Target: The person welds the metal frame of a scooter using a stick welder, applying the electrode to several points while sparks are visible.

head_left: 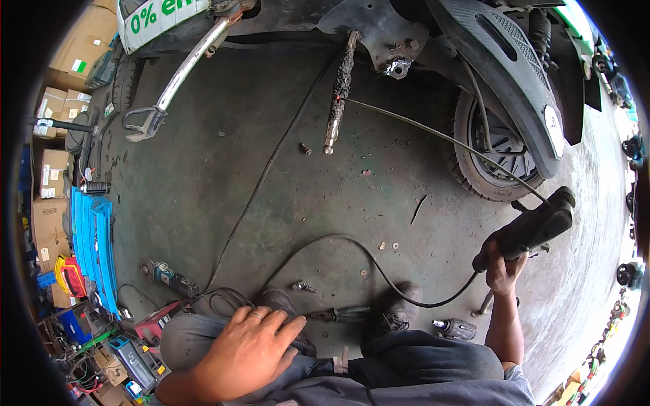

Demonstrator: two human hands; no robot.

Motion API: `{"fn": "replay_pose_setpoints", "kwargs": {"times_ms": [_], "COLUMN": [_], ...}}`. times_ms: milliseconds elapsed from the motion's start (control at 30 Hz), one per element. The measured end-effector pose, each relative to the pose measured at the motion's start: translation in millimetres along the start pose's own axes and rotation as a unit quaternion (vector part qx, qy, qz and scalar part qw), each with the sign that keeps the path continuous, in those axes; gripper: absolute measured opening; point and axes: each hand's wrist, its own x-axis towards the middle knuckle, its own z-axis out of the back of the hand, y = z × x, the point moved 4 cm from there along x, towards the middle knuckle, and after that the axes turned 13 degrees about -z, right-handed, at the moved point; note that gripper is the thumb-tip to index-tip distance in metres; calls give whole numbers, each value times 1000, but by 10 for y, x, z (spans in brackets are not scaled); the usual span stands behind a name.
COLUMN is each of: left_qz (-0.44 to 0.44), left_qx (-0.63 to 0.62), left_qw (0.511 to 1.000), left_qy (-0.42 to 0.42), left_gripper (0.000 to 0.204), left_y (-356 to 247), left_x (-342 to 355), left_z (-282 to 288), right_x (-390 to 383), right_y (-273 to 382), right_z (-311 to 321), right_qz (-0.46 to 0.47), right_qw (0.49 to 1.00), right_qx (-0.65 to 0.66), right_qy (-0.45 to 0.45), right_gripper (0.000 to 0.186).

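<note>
While left hand (244, 352) lies palm-down on left knee (183, 342), fingers loosely together, right hand (505, 274) grips black holder (531, 229), out right; probably light, cable (433, 306) drags, rod (467, 144) likely springy: hold by body.

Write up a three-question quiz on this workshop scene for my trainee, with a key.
1. Multiple choice: what is in the person's right hand?
A) a hammer
B) a black corded tool
C) a spray can
2. True or false: the person's left hand is gripping the angle grinder.
3. Short answer: a thin rod extends from the tool. What does its far end reach in this view?

Key:
1. B
2. False; that hand lies over the left leg, fingers loosely spread.
3. The crusted metal bar hanging below the vehicle.
</note>
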Motion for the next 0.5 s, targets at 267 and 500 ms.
{"fn": "replay_pose_setpoints", "kwargs": {"times_ms": [267,500], "left_qz": [5,-1], "left_qx": [8,0], "left_qw": [1000,1000], "left_qy": [3,4], "left_gripper": [49,48], "left_y": [-42,5], "left_x": [39,7], "left_z": [62,4], "right_x": [8,51], "right_y": [26,69], "right_z": [40,45], "right_qz": [8,-10], "right_qw": [1000,1000], "right_qx": [29,-10], "right_qy": [-6,0], "right_gripper": [17,17]}}
